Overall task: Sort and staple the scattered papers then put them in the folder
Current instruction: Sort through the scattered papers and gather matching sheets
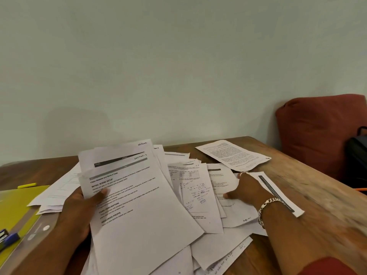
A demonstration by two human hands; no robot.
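Note:
Many printed and handwritten papers [200,193] lie scattered and overlapping on the wooden table [317,195]. My left hand [79,207] holds a fanned bunch of sheets [137,195] by its left edge, thumb on top, lifted over the pile. My right hand [248,189], wearing a ring and a bracelet, reaches into the scattered papers at the right and pinches the edge of one sheet. A yellow-green folder [17,207] lies at the left. The blue stapler [8,238] rests on the folder's near edge. One printed page [232,154] lies apart at the far right.
A yellow highlighter [26,185] lies beyond the folder. A red cushion [319,133] and a black bag [357,155] stand past the table's right edge. An orange pencil tip [361,189] shows at the right. The wall runs close behind the table.

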